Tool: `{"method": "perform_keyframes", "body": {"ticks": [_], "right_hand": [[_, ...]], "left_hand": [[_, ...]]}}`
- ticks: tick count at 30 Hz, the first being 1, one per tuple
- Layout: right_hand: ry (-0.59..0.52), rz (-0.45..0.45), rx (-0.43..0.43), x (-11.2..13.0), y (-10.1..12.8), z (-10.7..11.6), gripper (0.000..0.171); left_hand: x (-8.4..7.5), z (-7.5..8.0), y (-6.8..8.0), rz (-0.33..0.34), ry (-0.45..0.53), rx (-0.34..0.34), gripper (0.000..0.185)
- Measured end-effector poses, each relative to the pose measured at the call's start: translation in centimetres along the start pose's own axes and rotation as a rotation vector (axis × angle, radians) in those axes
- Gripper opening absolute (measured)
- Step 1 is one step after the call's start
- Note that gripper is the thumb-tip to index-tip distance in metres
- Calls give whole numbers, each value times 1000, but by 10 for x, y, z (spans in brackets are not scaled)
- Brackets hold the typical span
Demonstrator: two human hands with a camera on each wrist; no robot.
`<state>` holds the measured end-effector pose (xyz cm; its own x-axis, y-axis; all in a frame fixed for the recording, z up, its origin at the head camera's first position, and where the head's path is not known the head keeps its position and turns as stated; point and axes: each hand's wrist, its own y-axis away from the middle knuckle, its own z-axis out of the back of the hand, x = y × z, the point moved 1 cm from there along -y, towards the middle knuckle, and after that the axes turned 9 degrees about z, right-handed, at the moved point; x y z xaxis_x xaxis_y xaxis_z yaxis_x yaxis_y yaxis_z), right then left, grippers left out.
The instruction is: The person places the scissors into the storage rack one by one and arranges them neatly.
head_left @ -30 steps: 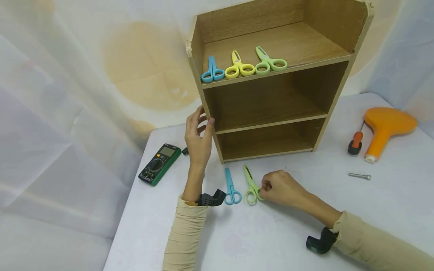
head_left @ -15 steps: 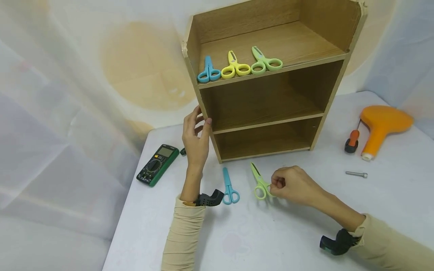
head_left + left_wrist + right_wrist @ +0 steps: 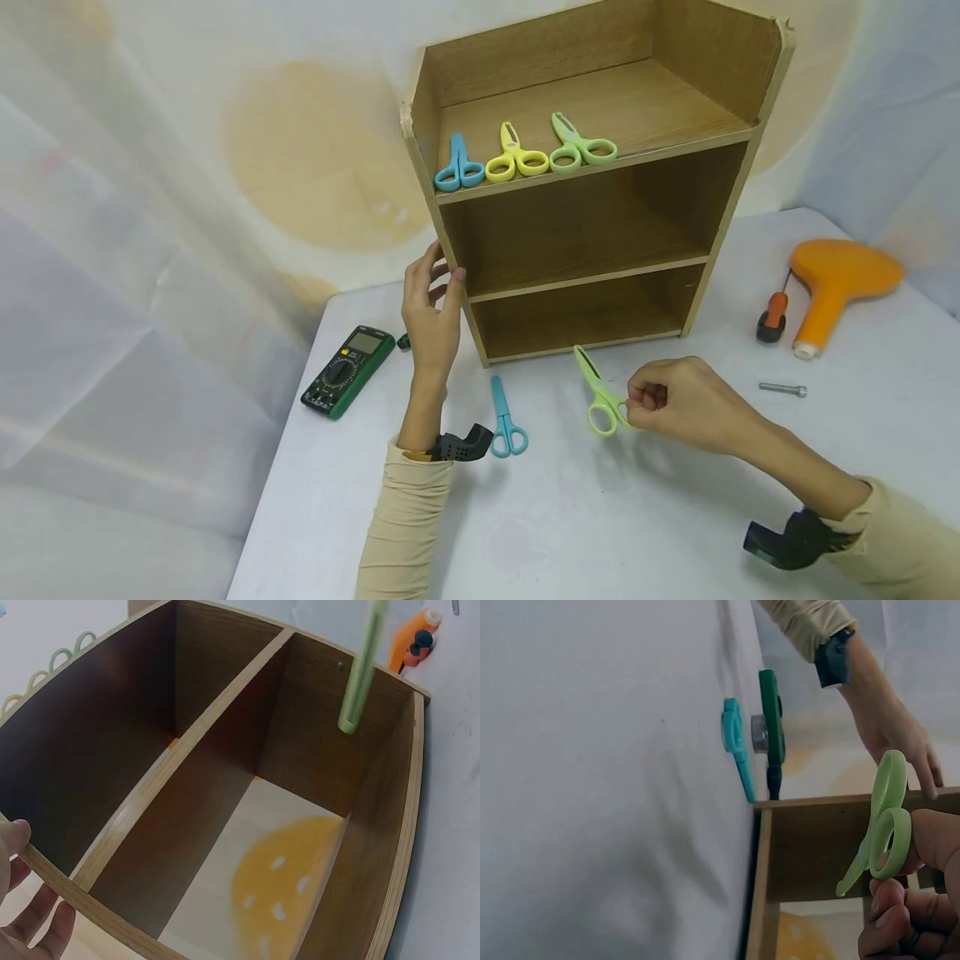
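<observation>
In the head view my right hand (image 3: 690, 404) pinches one handle loop of light green scissors (image 3: 600, 387), raised off the table with the blades pointing toward the shelf. The right wrist view shows the scissors (image 3: 873, 844) at thumb and fingertips. My left hand (image 3: 433, 321) holds the left side panel of a wooden shelf (image 3: 585, 280), thumb at its front edge and fingers around the outside. Blue scissors (image 3: 501, 402) lie on the table before the shelf. Blue scissors (image 3: 458, 154), yellow scissors (image 3: 512, 145) and green scissors (image 3: 572, 143) lie along the top board.
A green-and-black multimeter (image 3: 348, 372) lies left of the shelf, near a small dark object (image 3: 404, 342). To the right are an orange paddle-shaped object (image 3: 832, 287), a screwdriver (image 3: 773, 318) and a metal bolt (image 3: 783, 388). Cloth hangs behind the table.
My right hand has lifted the light green scissors off the table and carried them to the right, away from the blue pair. My left hand stays at the shelf's side.
</observation>
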<state>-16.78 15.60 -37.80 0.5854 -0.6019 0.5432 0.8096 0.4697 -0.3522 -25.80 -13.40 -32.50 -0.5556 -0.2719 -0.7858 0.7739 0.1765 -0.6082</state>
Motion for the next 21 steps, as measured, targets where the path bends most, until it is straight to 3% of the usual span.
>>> {"method": "perform_keyframes", "body": {"ticks": [11, 21], "right_hand": [[49, 27, -42, 13, -1, 43, 13], [80, 72, -106, 30, -9, 87, 19]], "left_hand": [[0, -1, 2, 13, -2, 2, 45], [0, 0, 1, 5, 1, -5, 46]]}}
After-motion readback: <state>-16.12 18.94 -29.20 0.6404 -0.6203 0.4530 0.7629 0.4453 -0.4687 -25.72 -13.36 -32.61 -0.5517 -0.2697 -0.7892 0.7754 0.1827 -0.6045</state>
